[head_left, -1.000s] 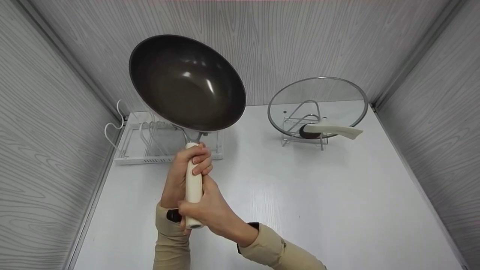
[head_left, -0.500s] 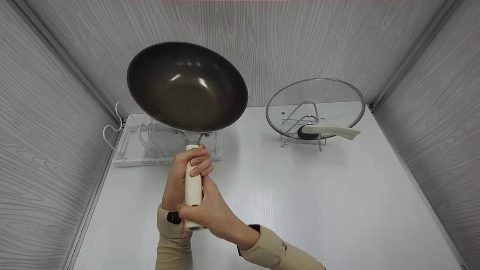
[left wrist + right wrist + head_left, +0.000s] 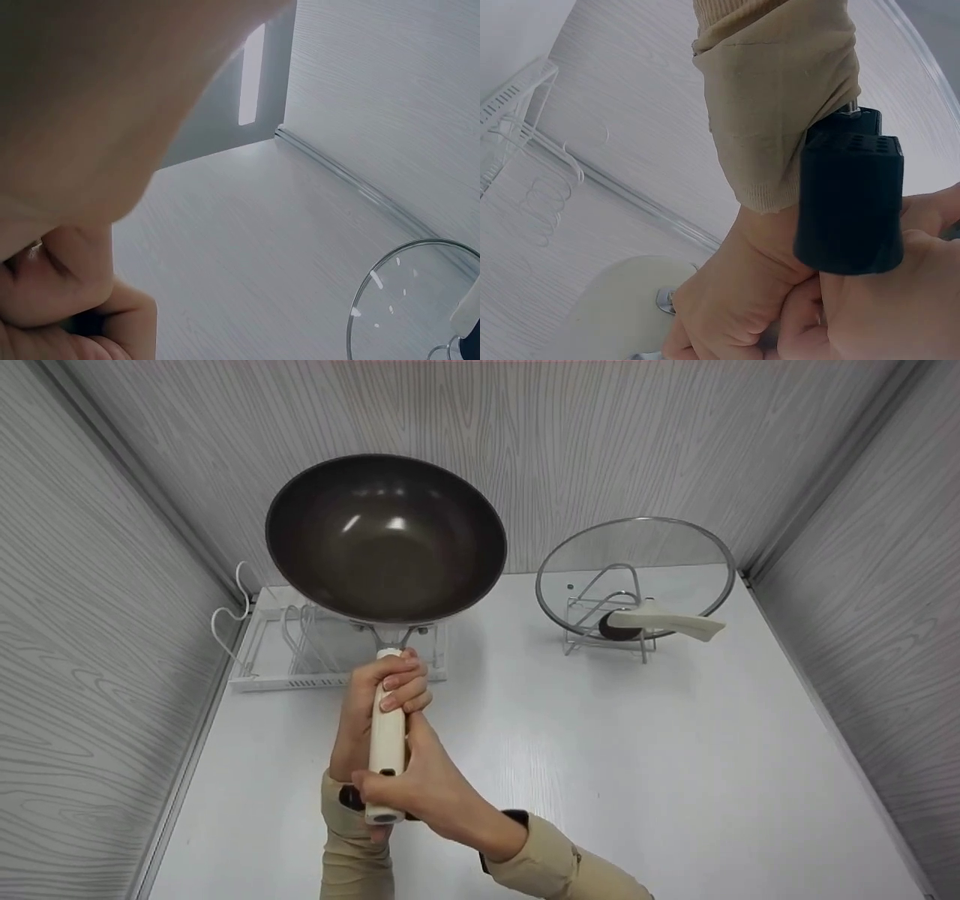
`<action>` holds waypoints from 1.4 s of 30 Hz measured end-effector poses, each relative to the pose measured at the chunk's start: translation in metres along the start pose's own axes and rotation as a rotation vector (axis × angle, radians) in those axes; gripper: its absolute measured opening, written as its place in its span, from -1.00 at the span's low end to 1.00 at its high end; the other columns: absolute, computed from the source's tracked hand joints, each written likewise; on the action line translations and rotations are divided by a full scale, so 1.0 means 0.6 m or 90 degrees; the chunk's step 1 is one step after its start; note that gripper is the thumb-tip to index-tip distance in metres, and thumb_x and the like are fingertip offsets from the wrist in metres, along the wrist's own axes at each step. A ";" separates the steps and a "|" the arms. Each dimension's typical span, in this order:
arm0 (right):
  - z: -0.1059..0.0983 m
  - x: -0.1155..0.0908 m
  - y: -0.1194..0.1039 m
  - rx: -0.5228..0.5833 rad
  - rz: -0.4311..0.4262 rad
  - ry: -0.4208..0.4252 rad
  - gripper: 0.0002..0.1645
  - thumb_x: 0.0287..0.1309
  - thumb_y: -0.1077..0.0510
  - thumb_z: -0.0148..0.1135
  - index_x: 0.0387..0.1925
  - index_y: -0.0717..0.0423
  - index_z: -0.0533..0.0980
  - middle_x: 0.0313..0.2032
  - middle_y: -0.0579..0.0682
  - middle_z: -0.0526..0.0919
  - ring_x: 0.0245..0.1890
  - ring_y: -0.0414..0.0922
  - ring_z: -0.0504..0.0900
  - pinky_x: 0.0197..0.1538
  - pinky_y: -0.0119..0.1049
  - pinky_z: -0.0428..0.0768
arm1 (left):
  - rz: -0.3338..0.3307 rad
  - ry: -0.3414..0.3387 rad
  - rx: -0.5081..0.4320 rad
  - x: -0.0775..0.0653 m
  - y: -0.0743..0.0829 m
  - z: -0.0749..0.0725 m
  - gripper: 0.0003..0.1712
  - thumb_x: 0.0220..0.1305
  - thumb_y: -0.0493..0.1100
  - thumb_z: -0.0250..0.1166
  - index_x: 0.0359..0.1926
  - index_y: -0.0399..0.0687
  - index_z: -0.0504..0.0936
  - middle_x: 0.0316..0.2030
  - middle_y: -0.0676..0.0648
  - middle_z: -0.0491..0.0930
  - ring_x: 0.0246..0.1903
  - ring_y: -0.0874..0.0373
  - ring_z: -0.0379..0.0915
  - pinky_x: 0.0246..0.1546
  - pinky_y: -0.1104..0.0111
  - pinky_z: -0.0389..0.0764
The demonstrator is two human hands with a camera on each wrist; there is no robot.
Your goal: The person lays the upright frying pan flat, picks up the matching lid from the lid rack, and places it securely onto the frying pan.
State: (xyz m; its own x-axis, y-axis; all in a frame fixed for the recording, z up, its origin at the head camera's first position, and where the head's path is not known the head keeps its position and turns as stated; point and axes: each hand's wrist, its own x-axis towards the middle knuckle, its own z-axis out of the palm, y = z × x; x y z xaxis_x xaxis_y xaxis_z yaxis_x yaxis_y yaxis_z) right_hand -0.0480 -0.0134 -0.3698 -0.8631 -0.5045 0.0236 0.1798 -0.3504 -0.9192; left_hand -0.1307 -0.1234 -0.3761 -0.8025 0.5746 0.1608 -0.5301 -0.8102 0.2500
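Observation:
A deep frying pan with a dark inside is held up in the head view, its bowl facing the camera. My left hand grips its cream handle near the bowl, fingers wrapped over the top. Lower on the same handle, my right hand holds on with the thumb across it; its other fingers are mostly hidden. In the right wrist view the pan's pale outer side shows beyond the hands. Part of a hand fills the left wrist view's lower left.
Behind the pan, a white dish rack stands at the table's back left. To the right, a glass lid with a cream handle leans in a wire stand. Grey wood-grain walls enclose the white table at the back and sides.
The pan has come slightly down and to the right in the head view. Its rim, slanting down to the right before, is now closer to level. Both hands keep their grip.

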 end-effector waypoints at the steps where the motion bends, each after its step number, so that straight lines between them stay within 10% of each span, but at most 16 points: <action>1: -0.001 -0.001 -0.001 0.011 0.005 -0.006 -0.04 0.02 0.26 0.25 0.41 0.17 0.01 -0.11 0.17 0.51 -0.44 -0.13 0.62 -0.47 -0.33 0.65 | -0.002 -0.003 -0.003 0.001 0.000 0.000 -0.83 0.37 -0.48 -0.15 -0.30 -0.17 0.18 -0.65 0.06 0.04 -0.77 0.26 0.06 -0.66 0.42 0.51; 11: -0.009 -0.004 -0.006 0.001 0.018 -0.027 0.08 0.06 0.22 0.27 0.50 0.11 -0.13 -0.10 0.20 0.51 -0.38 -0.11 0.64 -0.61 -0.31 0.62 | -0.023 -0.035 -0.036 0.004 -0.002 -0.002 -0.85 0.37 -0.47 -0.12 -0.31 -0.19 0.19 -0.65 0.06 0.06 -0.76 0.25 0.03 -0.64 0.41 0.52; 23: -0.021 -0.009 -0.013 0.036 0.035 -0.113 0.06 0.16 0.15 0.26 0.51 -0.04 -0.16 -0.43 0.07 0.64 -0.77 -0.19 0.54 -0.71 -0.35 0.56 | -0.025 -0.039 -0.058 0.004 0.001 0.009 -0.88 0.34 -0.47 -0.09 -0.31 -0.21 0.22 -0.65 0.08 0.04 -0.75 0.27 -0.01 -0.65 0.43 0.50; 31: -0.054 0.002 -0.037 -0.234 0.031 -0.139 -0.58 0.29 -0.02 0.22 0.04 0.09 0.36 -0.65 -0.09 0.53 -0.81 -0.21 0.47 -0.74 -0.33 0.48 | -0.024 -0.016 -0.073 0.001 0.000 0.017 -0.86 0.32 -0.46 -0.07 -0.29 -0.19 0.19 -0.64 0.09 0.02 -0.76 0.29 0.01 -0.68 0.45 0.50; 35: -0.080 0.011 -0.050 -0.342 -0.066 -0.148 -0.69 0.39 0.01 0.14 -0.36 0.16 0.44 -0.68 -0.11 0.45 -0.78 -0.19 0.41 -0.71 -0.33 0.44 | -0.038 -0.033 -0.104 0.004 0.000 0.016 -0.88 0.31 -0.47 -0.07 -0.31 -0.22 0.22 -0.63 0.10 -0.01 -0.75 0.29 -0.04 -0.66 0.42 0.50; 42: -0.137 0.045 -0.079 -0.527 -0.275 -0.023 -0.74 0.36 0.09 0.19 -0.44 0.11 0.48 -0.68 -0.19 0.38 -0.70 -0.27 0.34 -0.64 -0.40 0.34 | -0.065 -0.066 -0.153 0.006 0.004 0.010 -0.90 0.34 -0.45 -0.10 -0.33 -0.25 0.22 -0.61 0.09 0.00 -0.72 0.27 -0.02 -0.62 0.36 0.51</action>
State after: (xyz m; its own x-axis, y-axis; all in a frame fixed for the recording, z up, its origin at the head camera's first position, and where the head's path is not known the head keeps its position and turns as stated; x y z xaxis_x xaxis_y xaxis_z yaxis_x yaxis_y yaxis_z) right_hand -0.1187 0.0542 -0.3581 -0.7594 -0.4904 0.4276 -0.5583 0.1536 -0.8153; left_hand -0.1332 -0.1225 -0.3691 -0.7155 0.6536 0.2466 -0.6667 -0.7443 0.0383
